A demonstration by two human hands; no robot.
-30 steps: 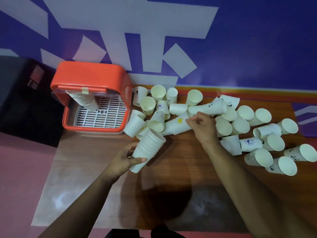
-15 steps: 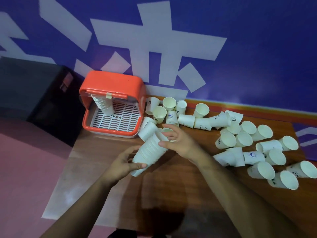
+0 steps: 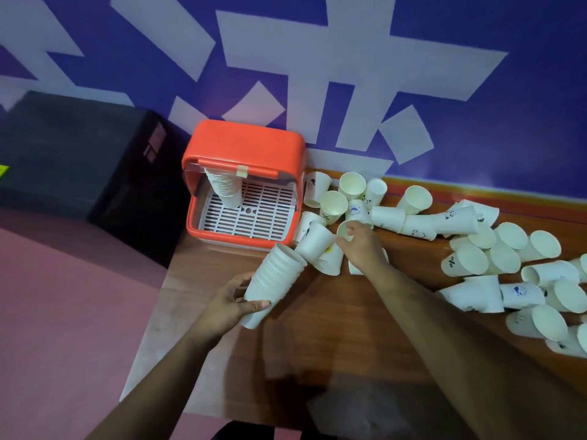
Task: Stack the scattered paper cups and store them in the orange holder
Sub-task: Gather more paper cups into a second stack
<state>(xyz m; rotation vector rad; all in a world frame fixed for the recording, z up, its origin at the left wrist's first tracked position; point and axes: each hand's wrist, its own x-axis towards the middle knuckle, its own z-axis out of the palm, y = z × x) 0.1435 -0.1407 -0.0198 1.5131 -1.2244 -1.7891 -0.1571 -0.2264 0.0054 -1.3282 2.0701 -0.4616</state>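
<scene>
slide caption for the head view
Left hand holds a cup stack; right hand grasps a loose cup beside the orange holder.

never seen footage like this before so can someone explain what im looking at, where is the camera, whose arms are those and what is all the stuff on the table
There is no machine here. The camera sits on a person's head and looks forward and down, so the two bare arms coming in from the bottom are that person's own.

The left hand holds a nested stack of paper cups, tilted with its open end up and to the right. The right hand reaches into the loose cups, its fingers closing on a single cup.

On the wooden table lie many scattered paper cups, some upright, some on their sides. At the table's far left stands the orange holder, with another stack of cups standing inside on its white grid.
</scene>
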